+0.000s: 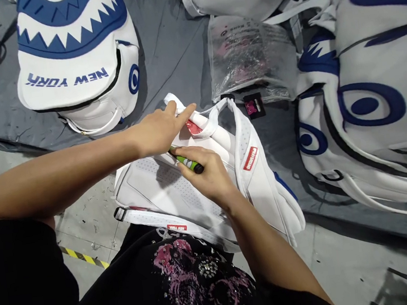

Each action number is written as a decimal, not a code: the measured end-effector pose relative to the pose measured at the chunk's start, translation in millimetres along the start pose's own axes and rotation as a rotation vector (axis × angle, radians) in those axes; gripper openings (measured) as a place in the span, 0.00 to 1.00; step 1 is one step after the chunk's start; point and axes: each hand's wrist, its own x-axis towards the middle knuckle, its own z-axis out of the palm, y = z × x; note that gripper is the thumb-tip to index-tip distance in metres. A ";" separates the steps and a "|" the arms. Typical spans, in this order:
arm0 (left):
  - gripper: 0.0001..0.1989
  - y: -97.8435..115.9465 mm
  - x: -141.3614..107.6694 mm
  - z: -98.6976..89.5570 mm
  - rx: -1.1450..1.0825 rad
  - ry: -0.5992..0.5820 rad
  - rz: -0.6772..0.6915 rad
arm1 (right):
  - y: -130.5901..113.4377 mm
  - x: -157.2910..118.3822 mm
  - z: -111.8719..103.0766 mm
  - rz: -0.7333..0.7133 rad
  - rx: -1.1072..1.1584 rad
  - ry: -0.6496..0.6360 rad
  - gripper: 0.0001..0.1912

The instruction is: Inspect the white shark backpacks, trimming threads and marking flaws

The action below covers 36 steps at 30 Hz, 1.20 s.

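A white backpack (208, 191) lies back side up across my lap and the table edge, its straps toward me and to the right. My left hand (162, 128) grips its top by the carry loop, thumb and fingers on the white fabric, beside a small red patch (194, 127). In my right hand (208, 174) is a slim green tool with a black end (190, 164). Its tip points up and left into the fabric near my left hand and is hidden, so I cannot tell its exact kind.
Blue-and-white shark-face backpacks stand on the dark cloth-covered table: a NEW YORK one (71, 84) at the left and a large one (377, 103) with a smaller one at the right. A clear plastic bag (248, 59) and a small black card with a pink piece (254, 106) lie behind my work.
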 end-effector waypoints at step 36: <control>0.51 2.0 -1.7 -5.3 -0.043 -0.068 -0.020 | 1.3 -7.8 -0.8 0.003 -0.055 0.111 0.12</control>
